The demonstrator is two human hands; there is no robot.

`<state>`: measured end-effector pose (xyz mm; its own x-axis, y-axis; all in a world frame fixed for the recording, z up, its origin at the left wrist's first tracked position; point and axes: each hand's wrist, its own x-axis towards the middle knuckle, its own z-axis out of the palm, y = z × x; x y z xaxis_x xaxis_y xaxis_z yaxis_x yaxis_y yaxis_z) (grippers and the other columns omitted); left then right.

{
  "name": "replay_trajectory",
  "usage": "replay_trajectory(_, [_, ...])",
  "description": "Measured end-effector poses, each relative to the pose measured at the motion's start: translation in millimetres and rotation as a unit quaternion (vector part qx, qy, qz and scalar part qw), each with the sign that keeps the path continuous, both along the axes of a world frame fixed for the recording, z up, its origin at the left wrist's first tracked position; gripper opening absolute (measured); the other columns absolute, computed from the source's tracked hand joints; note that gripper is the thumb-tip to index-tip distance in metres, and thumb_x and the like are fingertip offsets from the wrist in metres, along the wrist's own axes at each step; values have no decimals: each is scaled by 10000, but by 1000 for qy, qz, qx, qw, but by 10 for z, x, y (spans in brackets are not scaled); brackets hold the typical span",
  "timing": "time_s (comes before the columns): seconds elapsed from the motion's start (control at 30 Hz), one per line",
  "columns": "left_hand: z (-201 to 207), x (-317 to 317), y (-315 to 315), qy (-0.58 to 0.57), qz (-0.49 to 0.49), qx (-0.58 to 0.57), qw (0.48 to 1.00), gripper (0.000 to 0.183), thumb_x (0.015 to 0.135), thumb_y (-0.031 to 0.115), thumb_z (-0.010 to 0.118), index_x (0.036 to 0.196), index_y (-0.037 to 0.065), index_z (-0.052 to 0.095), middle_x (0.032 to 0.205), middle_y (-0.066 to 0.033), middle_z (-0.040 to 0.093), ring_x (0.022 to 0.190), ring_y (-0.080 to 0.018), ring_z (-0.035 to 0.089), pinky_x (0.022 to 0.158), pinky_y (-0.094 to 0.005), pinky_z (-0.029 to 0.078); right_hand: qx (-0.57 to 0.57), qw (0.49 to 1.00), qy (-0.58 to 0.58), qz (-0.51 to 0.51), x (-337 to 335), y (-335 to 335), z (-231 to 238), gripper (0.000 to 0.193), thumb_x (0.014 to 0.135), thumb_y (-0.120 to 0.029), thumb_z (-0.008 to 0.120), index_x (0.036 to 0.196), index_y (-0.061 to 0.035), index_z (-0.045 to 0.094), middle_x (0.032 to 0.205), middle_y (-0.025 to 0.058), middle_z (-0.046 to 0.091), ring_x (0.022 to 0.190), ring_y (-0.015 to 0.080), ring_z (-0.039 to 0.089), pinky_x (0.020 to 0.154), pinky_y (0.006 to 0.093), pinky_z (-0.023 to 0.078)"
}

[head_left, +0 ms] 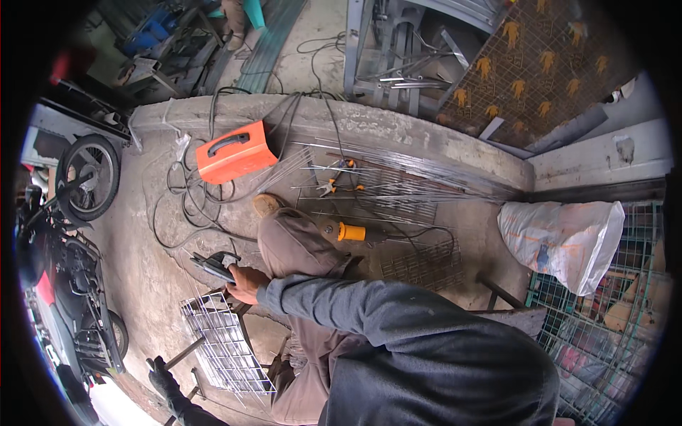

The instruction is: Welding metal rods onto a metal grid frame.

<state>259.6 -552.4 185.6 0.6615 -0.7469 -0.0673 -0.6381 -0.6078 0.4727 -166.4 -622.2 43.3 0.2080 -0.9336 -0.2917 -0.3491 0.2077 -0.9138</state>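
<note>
My right hand (246, 285), bare below a grey sleeve, is closed around a dark, long-bodied tool (213, 265). It resembles a welding electrode holder, but its exact kind is unclear. Just below that hand is a tilted wire mesh piece (226, 346), a grid of silvery rods with welded-looking crossings. My left hand (167, 387), in a dark glove, is at the lower left beside the end of a metal bar (186, 352). Its fingers are small and dark, so I cannot make out whether they grip the bar.
An orange machine (238, 151) with a black handle stands beyond my knee, with cables (186, 206) looped beside it. Loose metal rods (398, 184), pliers (327, 187) and a yellow-bodied power tool (352, 232) lie ahead. A motorcycle (78, 277) stands left, a white sack (561, 238) right.
</note>
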Motion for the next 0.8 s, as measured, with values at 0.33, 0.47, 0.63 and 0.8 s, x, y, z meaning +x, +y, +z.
replay_trajectory(0.33, [-237,305,2,-31,35,-35,998,448,841,439,716,746,12,620,538,-43,468,452,-188,450,479,-386,351,8,998,65,20,-166,-106,-245,422,934,-379,621,1123,-19,510,852,244,676,787,438,673,715,526,524])
replay_trajectory(0.47, [-248,149,3,-80,-46,76,993,339,903,376,625,999,60,700,931,-290,616,867,-460,598,759,-537,452,-28,998,58,-2,-249,-91,-344,437,920,-413,646,1100,-34,525,860,237,675,792,433,672,704,514,524])
replay_trajectory(0.63, [-137,-89,40,-59,-87,87,991,354,851,374,651,923,28,659,880,-273,619,873,-457,602,761,-515,465,-12,997,79,15,-210,-66,-276,464,915,-446,643,1114,-37,554,917,230,681,838,424,673,728,508,521])
replay_trajectory(0.8, [-70,-423,-294,24,11,70,997,391,794,383,683,847,-4,675,839,-237,651,790,-352,630,708,-481,473,-51,993,108,10,-296,-55,-538,512,899,-442,630,1192,-29,552,958,239,705,883,422,691,750,513,546])
